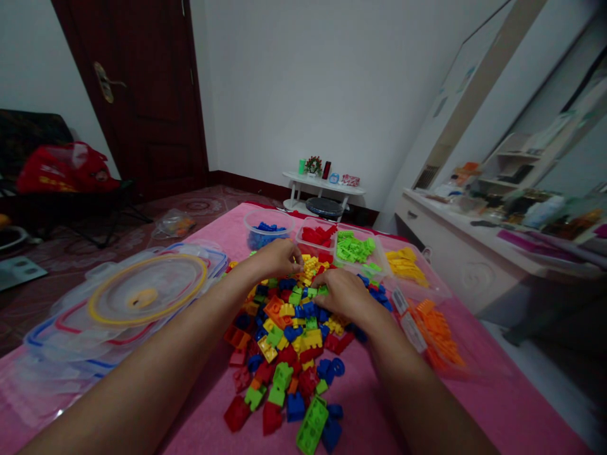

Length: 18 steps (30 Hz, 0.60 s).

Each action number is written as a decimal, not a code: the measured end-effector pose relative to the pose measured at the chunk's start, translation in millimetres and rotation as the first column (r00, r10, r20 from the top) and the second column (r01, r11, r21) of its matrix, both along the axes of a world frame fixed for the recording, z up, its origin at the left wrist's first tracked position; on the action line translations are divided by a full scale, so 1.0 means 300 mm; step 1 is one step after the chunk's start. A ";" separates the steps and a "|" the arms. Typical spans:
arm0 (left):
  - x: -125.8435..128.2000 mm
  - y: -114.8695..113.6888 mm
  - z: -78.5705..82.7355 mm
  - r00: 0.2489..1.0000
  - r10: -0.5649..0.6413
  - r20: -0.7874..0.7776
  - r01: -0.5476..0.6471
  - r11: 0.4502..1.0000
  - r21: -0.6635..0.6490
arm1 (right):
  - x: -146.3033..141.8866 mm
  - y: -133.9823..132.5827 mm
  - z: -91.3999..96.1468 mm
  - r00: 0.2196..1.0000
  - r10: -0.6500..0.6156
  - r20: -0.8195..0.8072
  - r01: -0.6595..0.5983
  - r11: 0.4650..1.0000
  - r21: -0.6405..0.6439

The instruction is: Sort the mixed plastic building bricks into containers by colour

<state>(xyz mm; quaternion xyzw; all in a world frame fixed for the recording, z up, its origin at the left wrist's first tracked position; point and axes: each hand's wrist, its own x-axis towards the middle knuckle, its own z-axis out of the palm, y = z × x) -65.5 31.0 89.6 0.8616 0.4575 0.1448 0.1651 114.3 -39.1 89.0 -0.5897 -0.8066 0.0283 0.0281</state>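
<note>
A mixed heap of toy building blocks [289,328] in red, blue, yellow, green and orange spreads over the pink cloth. At the heap's far side, my left hand [281,258] has its fingers curled together near yellow blocks [310,265]; whatever is in them is hidden. My right hand [342,292] reaches into the heap from the right, thumb and fingers closed around a small green building block [323,291]. Beyond the hands stand a round tub of blue blocks [268,227], a box of red blocks [318,236] and a box of green blocks [355,248].
To the right are boxes with yellow blocks [406,265] and orange blocks [439,335]. Clear lids [142,297] with coloured rims are stacked on the left. A white dresser [455,240] stands beyond the table's right edge, a small white shelf [322,182] behind it.
</note>
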 end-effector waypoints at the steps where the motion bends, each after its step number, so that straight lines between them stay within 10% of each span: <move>1: 0.000 0.000 0.001 1.000 -0.002 0.002 0.002 1.000 -0.002 | 0.012 0.003 0.011 0.999 0.010 -0.035 -0.010 1.000 -0.005; 5: -0.001 0.000 0.005 0.999 -0.003 0.035 0.003 1.000 -0.015 | 0.111 0.034 0.065 0.978 -0.082 -0.193 0.107 0.986 0.125; 11: 0.007 0.016 -0.014 0.985 -0.065 0.161 0.078 0.994 -0.075 | 0.175 0.057 0.101 0.821 -0.085 -0.565 0.424 0.754 0.502; 18: 0.044 -0.002 -0.019 0.778 -0.072 0.624 0.328 0.894 -0.305 | 0.013 0.010 0.059 0.811 0.094 -0.578 0.027 0.980 0.198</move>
